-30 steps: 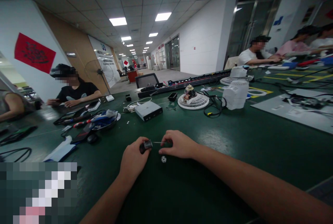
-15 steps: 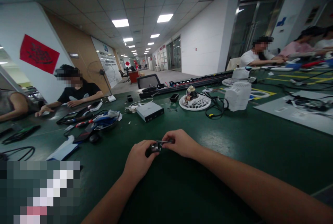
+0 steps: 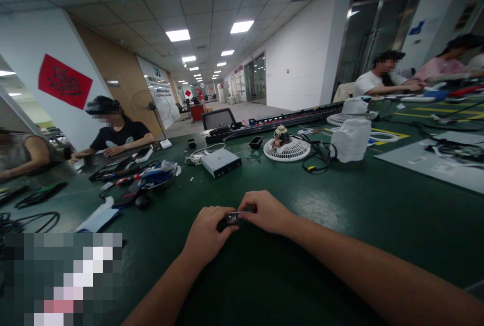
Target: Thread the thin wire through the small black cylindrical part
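My left hand [image 3: 206, 235] is closed around a small dark cylindrical part [image 3: 227, 222] with a metal end, held just above the green table [image 3: 340, 225]. My right hand [image 3: 264, 211] pinches a thin metal shaft [image 3: 242, 212] that runs into that part. The two hands touch at the fingertips. What the right fingers cover beyond the shaft is hidden.
A grey box [image 3: 221, 162], a white fan grille with a motor [image 3: 286, 148] and a white fan body [image 3: 351, 139] lie further back. Tools and cables [image 3: 143, 177] are at the left. Other people sit at the left [image 3: 113, 134] and far right [image 3: 381, 78].
My hands have come together, and the shaft that showed between them is now mostly covered. A small white piece that lay on the table below my right hand is out of sight.
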Action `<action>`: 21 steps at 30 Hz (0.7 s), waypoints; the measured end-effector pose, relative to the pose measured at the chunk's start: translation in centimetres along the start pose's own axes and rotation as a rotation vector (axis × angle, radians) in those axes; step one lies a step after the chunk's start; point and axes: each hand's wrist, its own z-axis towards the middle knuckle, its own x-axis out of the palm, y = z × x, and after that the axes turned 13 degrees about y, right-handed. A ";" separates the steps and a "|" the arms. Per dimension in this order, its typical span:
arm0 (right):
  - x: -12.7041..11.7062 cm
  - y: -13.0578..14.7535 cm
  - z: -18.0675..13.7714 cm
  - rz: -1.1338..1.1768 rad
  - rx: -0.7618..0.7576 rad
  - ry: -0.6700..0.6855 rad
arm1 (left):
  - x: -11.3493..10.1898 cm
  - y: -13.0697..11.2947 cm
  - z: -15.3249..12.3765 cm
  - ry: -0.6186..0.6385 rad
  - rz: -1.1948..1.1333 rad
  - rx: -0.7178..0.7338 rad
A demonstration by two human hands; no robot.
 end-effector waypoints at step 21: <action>-0.2 -0.4 -0.1 0.144 0.010 0.021 | 0.1 -0.1 -0.3 -0.005 -0.032 0.148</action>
